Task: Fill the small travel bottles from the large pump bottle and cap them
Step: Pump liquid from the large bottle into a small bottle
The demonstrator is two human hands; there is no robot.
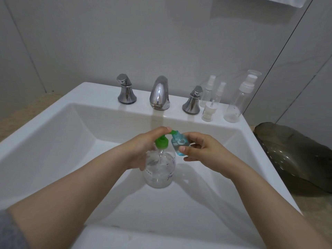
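1. Small blue translucent plastic travel bottle [179, 146]: uncapped, tilted, open mouth set against the nozzle tip of the pump. Pinched between the thumb and curled fingers of the right hand [201, 150]. How full it is cannot be told.

2. Large clear plastic pump bottle [159, 169]: upright, purple printed pattern, small white label. It sits under the left hand [142, 148], just beside the right. Whether its base rests on the basin or is lifted cannot be told.

3. Green plastic pump head [161, 142]: fitted on item 2, nozzle pointing towards the right hand. The left hand grasps the bottle's neck and shoulder, fingers wrapped round, with one digit laid along the top of the pump.

4. White rectangular ceramic sink [53, 133]: below both hands.

5. Chrome faucet spout [159, 94]: beyond the hands, on the back ledge, between a left chrome tap handle [126, 91] and a right chrome tap handle [192, 100].

6. Pair of small clear spray bottles with white tops [208, 92]: beyond the right hand, upright on the ledge. A loose white pump top [208, 113] stands just in front of them.

7. Tall clear plastic bottle with white pump cap [239, 103]: upright, beside item 6, further to the right.

8. Dark smoked-glass dish [294, 155]: well right of the right hand, on the beige counter.

9. Grey sleeve [10, 229]: pushed up the left forearm
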